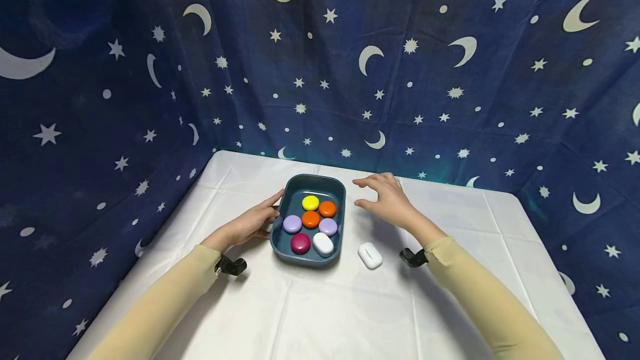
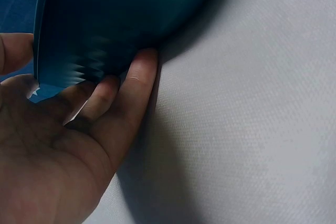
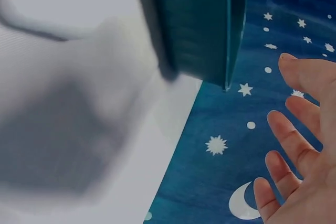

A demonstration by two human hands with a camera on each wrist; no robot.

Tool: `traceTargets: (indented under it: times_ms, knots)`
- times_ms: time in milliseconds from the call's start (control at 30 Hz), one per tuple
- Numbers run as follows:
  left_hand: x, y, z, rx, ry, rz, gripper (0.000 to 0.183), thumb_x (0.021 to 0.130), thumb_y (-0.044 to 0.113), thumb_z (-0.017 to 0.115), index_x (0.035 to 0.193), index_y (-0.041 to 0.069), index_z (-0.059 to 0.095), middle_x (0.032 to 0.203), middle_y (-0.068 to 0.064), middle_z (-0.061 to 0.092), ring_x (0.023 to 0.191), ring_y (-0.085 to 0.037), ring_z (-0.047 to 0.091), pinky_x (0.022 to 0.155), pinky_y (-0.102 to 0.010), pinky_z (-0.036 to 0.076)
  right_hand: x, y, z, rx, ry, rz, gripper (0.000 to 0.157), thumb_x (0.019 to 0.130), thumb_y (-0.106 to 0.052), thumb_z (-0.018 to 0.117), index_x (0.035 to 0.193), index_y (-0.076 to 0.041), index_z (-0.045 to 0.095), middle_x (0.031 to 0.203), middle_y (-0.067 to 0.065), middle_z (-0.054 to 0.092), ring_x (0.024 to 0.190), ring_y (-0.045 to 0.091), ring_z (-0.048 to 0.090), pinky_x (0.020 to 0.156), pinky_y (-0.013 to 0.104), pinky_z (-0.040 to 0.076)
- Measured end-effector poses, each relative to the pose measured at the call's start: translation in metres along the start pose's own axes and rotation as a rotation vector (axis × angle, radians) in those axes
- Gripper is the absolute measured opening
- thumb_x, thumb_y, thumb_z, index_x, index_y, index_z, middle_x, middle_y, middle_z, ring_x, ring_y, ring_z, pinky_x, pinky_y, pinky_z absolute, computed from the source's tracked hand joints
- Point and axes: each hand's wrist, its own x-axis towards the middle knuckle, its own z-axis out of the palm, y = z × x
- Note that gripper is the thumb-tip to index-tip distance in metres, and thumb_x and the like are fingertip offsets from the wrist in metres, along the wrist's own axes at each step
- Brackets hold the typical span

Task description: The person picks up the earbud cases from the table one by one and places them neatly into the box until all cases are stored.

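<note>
A dark teal tray (image 1: 308, 260) with raised walls stands on the table. Inside it lie smooth rounded pieces: one yellow (image 1: 310, 203), two orange (image 1: 327, 209), two lavender (image 1: 292, 224), one dark red (image 1: 300, 243) and one white oval (image 1: 323, 244). My left hand (image 1: 251, 222) touches the tray's outer left wall, its fingertips (image 2: 143, 64) low against the side in the left wrist view. Raised to the right of the tray, my right hand (image 1: 387, 199) holds nothing, fingers spread and slightly bent. Below it on the table is a small white rounded case (image 1: 370, 255).
A white cloth covers the table (image 1: 345, 315). Dark blue fabric (image 1: 340, 71) with moons and stars hangs behind it and along the sides. Black bands with small devices (image 1: 231, 265) sit at both wrists.
</note>
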Motion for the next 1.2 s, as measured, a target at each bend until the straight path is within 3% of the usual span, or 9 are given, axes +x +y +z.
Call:
traceTargets:
  times_ms: [100,167,267,333,433,500,700,967,1200]
  knots:
    - [0.001,-0.001,0.0,-0.001,0.003,0.001,0.071,0.101,0.017,0.042,0.164,0.04,0.017,0.154,-0.021,0.033,0.124,-0.033,0.05,0.088,-0.048,0.055,-0.007,0.004,0.0,-0.027,-0.016,0.002,0.051,0.088,-0.035,0.08,0.137,-0.024,0.067,0.125,0.0,0.064,0.125,0.029,0.042,0.107,0.055,0.026]
    - [0.001,-0.001,-0.001,0.001,0.005,-0.001,0.071,0.101,0.017,0.041,0.164,0.04,0.017,0.135,-0.02,0.044,0.119,-0.031,0.051,0.086,-0.047,0.055,-0.013,0.006,0.001,-0.049,-0.033,0.004,0.052,0.089,-0.037,0.079,0.138,-0.024,0.067,0.124,0.0,0.064,0.127,0.029,0.041,0.106,0.055,0.026]
    - [0.002,-0.001,-0.001,0.009,0.01,-0.003,0.071,0.101,0.017,0.041,0.164,0.041,0.018,0.114,-0.016,0.043,0.115,-0.031,0.05,0.084,-0.045,0.056,-0.022,0.008,0.001,-0.079,-0.054,0.008,0.053,0.089,-0.039,0.078,0.138,-0.024,0.067,0.124,0.0,0.064,0.125,0.028,0.041,0.102,0.052,0.028]
    - [0.002,-0.002,-0.001,0.013,0.006,-0.003,0.071,0.101,0.018,0.041,0.164,0.041,0.018,0.117,-0.017,0.044,0.117,-0.032,0.049,0.085,-0.045,0.055,-0.028,0.01,0.001,-0.093,-0.062,0.004,0.054,0.089,-0.039,0.078,0.138,-0.023,0.066,0.123,0.0,0.064,0.125,0.028,0.041,0.101,0.052,0.029]
    - [0.002,-0.002,-0.002,0.015,-0.001,0.003,0.07,0.102,0.019,0.041,0.164,0.041,0.017,0.146,-0.021,0.037,0.126,-0.033,0.047,0.088,-0.047,0.055,-0.038,0.013,0.001,-0.115,-0.067,-0.004,0.054,0.089,-0.04,0.079,0.138,-0.025,0.066,0.123,-0.001,0.064,0.124,0.028,0.042,0.101,0.052,0.03]
    - [0.001,-0.002,-0.002,0.013,-0.004,0.003,0.07,0.102,0.019,0.041,0.164,0.041,0.016,0.152,-0.021,0.032,0.128,-0.034,0.046,0.089,-0.048,0.055,-0.044,0.015,0.001,-0.131,-0.07,-0.011,0.054,0.088,-0.041,0.079,0.138,-0.025,0.066,0.122,-0.002,0.064,0.124,0.028,0.043,0.1,0.052,0.031]
    - [0.001,-0.001,-0.001,0.02,0.005,0.006,0.07,0.102,0.019,0.041,0.164,0.041,0.017,0.114,-0.017,0.042,0.12,-0.031,0.047,0.084,-0.045,0.056,-0.064,0.018,0.007,-0.146,-0.082,-0.026,0.057,0.086,-0.043,0.08,0.138,-0.022,0.067,0.121,-0.003,0.066,0.123,0.029,0.046,0.096,0.054,0.033]
    - [0.002,-0.003,-0.002,0.021,0.003,0.005,0.071,0.102,0.019,0.042,0.164,0.042,0.017,0.145,-0.023,0.034,0.122,-0.034,0.049,0.087,-0.047,0.056,-0.086,0.019,0.019,-0.174,-0.118,-0.025,0.069,0.081,-0.057,0.08,0.137,-0.02,0.067,0.12,-0.004,0.067,0.121,0.028,0.049,0.096,0.054,0.036]
    - [0.002,-0.002,-0.003,0.035,0.002,0.012,0.07,0.102,0.02,0.042,0.164,0.041,0.015,0.113,-0.018,0.044,0.116,-0.032,0.051,0.085,-0.045,0.057,-0.102,0.017,0.034,-0.196,-0.142,0.014,0.079,0.077,-0.067,0.077,0.139,-0.019,0.065,0.12,-0.002,0.067,0.117,0.027,0.053,0.093,0.052,0.039]
